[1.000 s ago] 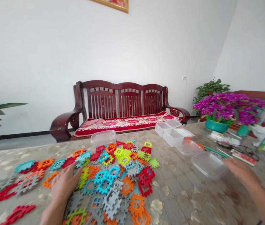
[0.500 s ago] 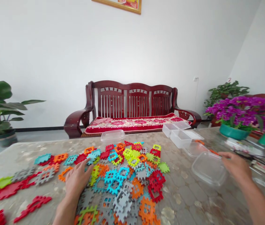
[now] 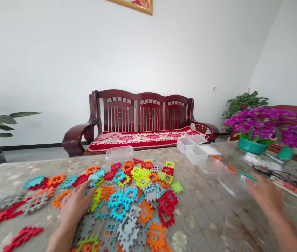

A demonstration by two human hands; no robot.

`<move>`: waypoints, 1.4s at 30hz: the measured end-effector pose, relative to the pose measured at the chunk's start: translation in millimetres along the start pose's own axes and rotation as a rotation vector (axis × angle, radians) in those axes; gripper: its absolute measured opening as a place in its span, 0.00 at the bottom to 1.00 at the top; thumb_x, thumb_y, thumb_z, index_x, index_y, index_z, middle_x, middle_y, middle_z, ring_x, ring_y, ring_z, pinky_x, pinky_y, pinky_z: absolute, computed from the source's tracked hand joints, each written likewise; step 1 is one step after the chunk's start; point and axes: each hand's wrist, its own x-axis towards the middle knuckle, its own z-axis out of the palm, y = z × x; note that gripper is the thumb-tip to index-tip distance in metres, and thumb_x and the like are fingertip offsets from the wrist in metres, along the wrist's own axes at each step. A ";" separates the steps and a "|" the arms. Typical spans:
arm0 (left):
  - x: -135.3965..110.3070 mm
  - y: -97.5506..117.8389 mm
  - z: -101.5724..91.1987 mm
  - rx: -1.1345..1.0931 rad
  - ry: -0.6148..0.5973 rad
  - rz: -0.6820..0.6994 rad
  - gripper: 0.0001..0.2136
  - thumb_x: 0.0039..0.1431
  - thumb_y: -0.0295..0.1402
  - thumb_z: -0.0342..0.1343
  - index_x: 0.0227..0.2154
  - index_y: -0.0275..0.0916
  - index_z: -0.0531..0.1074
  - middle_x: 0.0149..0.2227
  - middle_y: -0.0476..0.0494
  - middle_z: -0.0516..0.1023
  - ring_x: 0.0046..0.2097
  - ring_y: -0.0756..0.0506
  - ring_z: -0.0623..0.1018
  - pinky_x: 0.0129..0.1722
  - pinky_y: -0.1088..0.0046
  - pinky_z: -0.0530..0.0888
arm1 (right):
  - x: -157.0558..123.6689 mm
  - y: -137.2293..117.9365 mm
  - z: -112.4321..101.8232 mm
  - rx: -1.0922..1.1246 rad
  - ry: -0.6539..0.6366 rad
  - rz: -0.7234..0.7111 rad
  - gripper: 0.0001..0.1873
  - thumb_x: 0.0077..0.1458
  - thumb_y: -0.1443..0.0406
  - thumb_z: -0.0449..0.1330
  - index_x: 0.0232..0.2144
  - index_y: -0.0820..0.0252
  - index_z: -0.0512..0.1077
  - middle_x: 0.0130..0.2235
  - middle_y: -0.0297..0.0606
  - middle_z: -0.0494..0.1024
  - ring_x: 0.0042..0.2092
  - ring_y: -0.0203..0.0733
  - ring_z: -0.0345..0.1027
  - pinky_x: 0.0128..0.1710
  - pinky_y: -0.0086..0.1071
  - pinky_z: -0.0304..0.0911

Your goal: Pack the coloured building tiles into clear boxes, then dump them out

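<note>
My left hand [image 3: 75, 202] rests open at the left side of a pile of interlocking plastic building pieces [image 3: 122, 198], fingers stretched over them. Its fingertips lie beside a teal piece [image 3: 96, 176] and a red one [image 3: 80, 181]. On the right, my right hand [image 3: 268, 193] has its fingers closed at the right edge of a clear plastic lid [image 3: 234, 185], which lies low over the table. Those fingers are slightly blurred and partly hide the edge. A thin teal-and-orange stick [image 3: 245, 175] lies just behind the lid.
Clear boxes [image 3: 196, 155] stand at the back right, with another clear lid [image 3: 213, 166] before them. A further clear lid [image 3: 119, 153] lies behind the pile. Eyeglasses [image 3: 282, 175] and a purple flower pot [image 3: 253, 145] are at the right. Loose pieces [image 3: 35, 203] spread leftward.
The view has shifted slightly right. The clear lid at my right hand has come down flatter, uncovering the teal part of the stick behind it. My left hand stays by the pile.
</note>
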 end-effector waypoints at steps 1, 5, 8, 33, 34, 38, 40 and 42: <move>0.5 -0.4 0.6 -0.001 0.004 0.002 0.25 0.65 0.46 0.41 0.60 0.43 0.66 0.60 0.38 0.71 0.60 0.33 0.70 0.60 0.54 0.63 | -2.3 -17.5 -5.3 0.043 -0.008 -0.081 0.25 0.58 0.54 0.47 0.48 0.56 0.75 0.44 0.54 0.79 0.44 0.58 0.73 0.41 0.47 0.64; 1.8 -1.9 2.0 -0.004 0.020 0.011 0.25 0.65 0.46 0.42 0.60 0.44 0.66 0.59 0.38 0.72 0.59 0.33 0.71 0.59 0.54 0.65 | -11.6 -98.7 -21.1 0.085 -0.054 -0.348 0.26 0.61 0.53 0.47 0.55 0.58 0.68 0.57 0.47 0.72 0.57 0.54 0.63 0.55 0.46 0.58; 1.6 -2.5 1.5 -0.006 0.020 0.019 0.25 0.66 0.45 0.41 0.60 0.43 0.66 0.59 0.37 0.72 0.60 0.33 0.70 0.59 0.54 0.65 | -14.3 -139.0 -21.7 0.004 -0.183 -0.382 0.27 0.61 0.53 0.50 0.56 0.61 0.67 0.58 0.50 0.70 0.61 0.56 0.59 0.58 0.48 0.54; 1.6 -4.9 5.2 0.041 0.017 0.013 0.25 0.65 0.45 0.41 0.60 0.43 0.66 0.58 0.38 0.73 0.58 0.34 0.72 0.59 0.56 0.64 | 45.8 -209.5 -1.1 -0.057 -0.356 -0.454 0.18 0.64 0.66 0.46 0.44 0.64 0.75 0.42 0.51 0.81 0.47 0.52 0.73 0.51 0.42 0.53; 1.7 -5.0 5.6 0.038 0.018 0.012 0.25 0.65 0.45 0.41 0.60 0.43 0.66 0.58 0.38 0.73 0.58 0.34 0.72 0.59 0.56 0.64 | 46.9 -206.5 -1.5 -0.061 -0.357 -0.454 0.18 0.63 0.67 0.46 0.41 0.64 0.76 0.40 0.51 0.81 0.46 0.51 0.73 0.51 0.42 0.53; 3.5 -6.4 8.5 0.016 0.041 0.005 0.24 0.65 0.44 0.42 0.60 0.44 0.67 0.57 0.39 0.74 0.58 0.34 0.72 0.60 0.55 0.63 | 53.0 -208.7 -3.7 -0.079 -0.324 -0.417 0.17 0.61 0.68 0.47 0.39 0.65 0.76 0.42 0.53 0.80 0.47 0.54 0.72 0.50 0.43 0.54; 4.7 -8.0 10.3 0.003 0.054 0.008 0.24 0.64 0.45 0.43 0.59 0.45 0.67 0.57 0.40 0.74 0.58 0.34 0.72 0.60 0.54 0.63 | 59.0 -221.5 -2.9 -0.061 -0.284 -0.406 0.18 0.62 0.65 0.47 0.46 0.65 0.74 0.47 0.55 0.77 0.50 0.56 0.69 0.50 0.44 0.54; 5.7 -9.5 11.5 -0.006 0.059 0.018 0.24 0.64 0.44 0.43 0.59 0.44 0.68 0.56 0.39 0.75 0.57 0.34 0.72 0.59 0.54 0.64 | 66.9 -240.1 1.1 -0.019 -0.266 -0.430 0.21 0.63 0.64 0.47 0.54 0.64 0.69 0.54 0.54 0.73 0.55 0.55 0.65 0.53 0.43 0.53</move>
